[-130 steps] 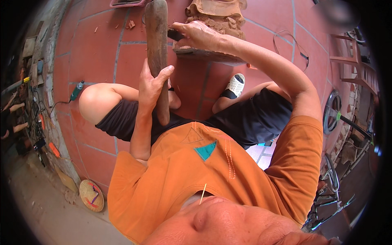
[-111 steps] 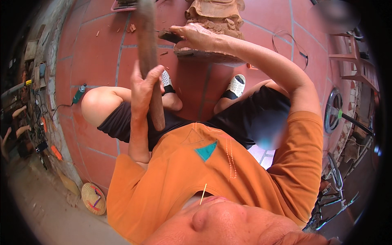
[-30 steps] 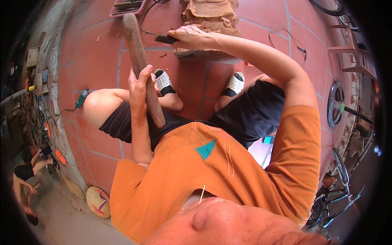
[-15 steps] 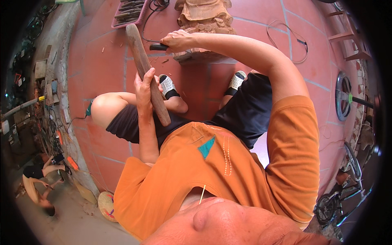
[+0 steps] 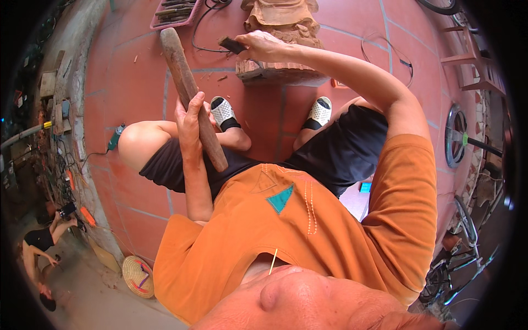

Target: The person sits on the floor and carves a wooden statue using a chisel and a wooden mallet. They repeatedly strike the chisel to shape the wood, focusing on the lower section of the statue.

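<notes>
My left hand (image 5: pixel 190 122) is wrapped round a long wooden club (image 5: pixel 181 66), gripping it below its middle. The club leans over my lap, its thick far end up and to the left. My right hand (image 5: pixel 265 47) is closed on a dark-handled chisel (image 5: pixel 231 45) beside the carved wood (image 5: pixel 281 27). The handle's butt points left; the blade is hidden behind the hand and forearm. Between my feet and the far edge stands the brown carving, on a rough wooden base (image 5: pixel 264 72).
A pink basket (image 5: pixel 193 19) of several chisels lies far left, near a black cable (image 5: pixel 197 41). Wood chips dot the red tiles. A green power tool (image 5: pixel 116 136) rests by my left knee. At right are a wheel (image 5: pixel 455 135) and a wooden chair (image 5: pixel 478 60). Another person (image 5: pixel 41 242) is lower left.
My right hand has shifted a little right and away from me, and the chisel handle's butt has tipped upward. My left hand keeps its grip on the club. The whole view has shifted slightly.
</notes>
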Action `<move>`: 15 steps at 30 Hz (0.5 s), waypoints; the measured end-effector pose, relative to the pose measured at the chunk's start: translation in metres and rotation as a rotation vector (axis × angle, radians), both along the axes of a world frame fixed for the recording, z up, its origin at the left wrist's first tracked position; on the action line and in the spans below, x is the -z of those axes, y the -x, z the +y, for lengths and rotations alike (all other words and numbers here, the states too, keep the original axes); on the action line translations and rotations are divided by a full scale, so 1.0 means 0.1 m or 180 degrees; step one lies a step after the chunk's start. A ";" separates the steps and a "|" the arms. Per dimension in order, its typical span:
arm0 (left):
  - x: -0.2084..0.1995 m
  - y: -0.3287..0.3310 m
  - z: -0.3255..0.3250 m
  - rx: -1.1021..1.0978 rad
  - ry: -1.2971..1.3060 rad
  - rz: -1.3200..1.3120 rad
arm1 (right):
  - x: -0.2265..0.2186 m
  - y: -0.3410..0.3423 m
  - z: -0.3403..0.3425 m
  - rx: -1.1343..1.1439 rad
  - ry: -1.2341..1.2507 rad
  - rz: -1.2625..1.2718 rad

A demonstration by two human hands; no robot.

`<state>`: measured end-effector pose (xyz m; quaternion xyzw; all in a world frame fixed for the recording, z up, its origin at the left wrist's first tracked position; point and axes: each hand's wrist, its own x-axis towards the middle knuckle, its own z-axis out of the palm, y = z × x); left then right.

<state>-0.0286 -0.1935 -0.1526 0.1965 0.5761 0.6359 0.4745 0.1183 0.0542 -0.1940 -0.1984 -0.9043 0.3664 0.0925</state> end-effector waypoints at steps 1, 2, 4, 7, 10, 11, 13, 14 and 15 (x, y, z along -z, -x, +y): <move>0.02 0.00 -0.01 -0.0023 -0.0002 -0.0031 | -0.05 -0.02 -0.02 0.0070 0.0003 -0.0028; 0.04 0.00 -0.03 -0.0054 0.0000 -0.0065 | -0.08 -0.05 -0.04 0.0054 -0.0044 0.0023; 0.01 -0.02 -0.04 -0.0061 0.0045 -0.0069 | -0.13 -0.11 -0.03 0.0042 -0.0140 0.0125; 0.05 -0.03 -0.03 -0.0064 0.0092 -0.0084 | -0.14 -0.07 -0.01 0.0179 -0.0063 -0.0053; 0.06 -0.03 0.00 -0.0026 0.0114 -0.0131 | -0.18 0.03 -0.04 0.0131 0.0046 -0.0141; 0.06 -0.04 0.01 -0.0002 0.0117 -0.0146 | -0.18 0.05 -0.07 0.0099 0.0028 0.0020; 0.07 -0.05 0.02 0.0089 0.0100 -0.0087 | -0.31 0.15 -0.16 -0.0057 -0.0218 0.0531; 0.07 -0.05 0.00 0.0098 0.0096 -0.0049 | -0.48 0.19 -0.18 -0.0118 -0.0229 0.0502; 0.07 -0.06 -0.02 0.0085 0.0130 -0.0037 | -0.65 0.22 -0.19 -0.0162 -0.0228 0.0472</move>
